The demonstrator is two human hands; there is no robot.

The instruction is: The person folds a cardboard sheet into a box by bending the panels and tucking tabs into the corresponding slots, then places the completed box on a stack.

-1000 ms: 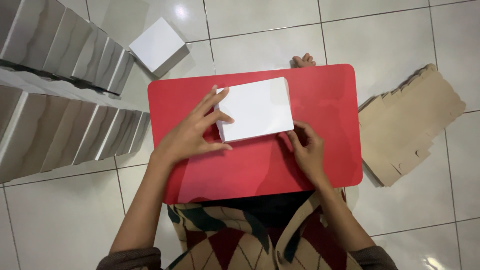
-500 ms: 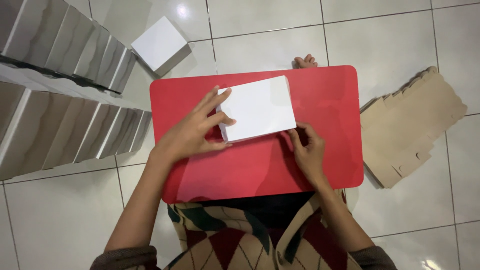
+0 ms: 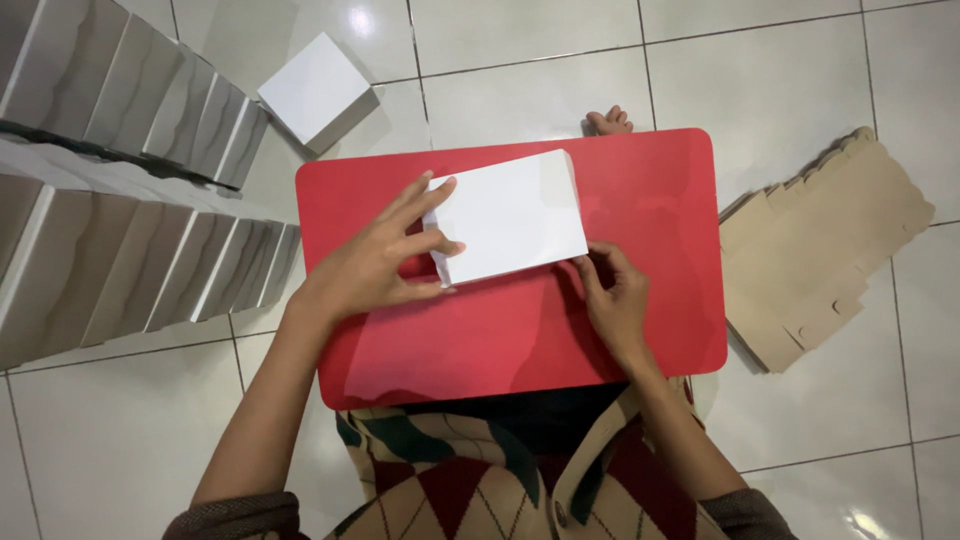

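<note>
Head view looks straight down on a red tabletop (image 3: 520, 340) with rounded corners, set over white floor tiles (image 3: 800, 70). A flat white cardboard piece (image 3: 510, 217) lies near its middle, slightly tilted. The left hand (image 3: 375, 262) has its fingers spread along the piece's left edge, thumb and fingertips pinching that edge. The right hand (image 3: 612, 300) presses its fingertips on the lower right corner. Left of the tabletop stand rows of folded white boxes (image 3: 120, 200); one white box (image 3: 315, 92) sits alone on the floor above them. A stack of flat brown cardboard cut-outs (image 3: 825, 245) lies to the right.
</note>
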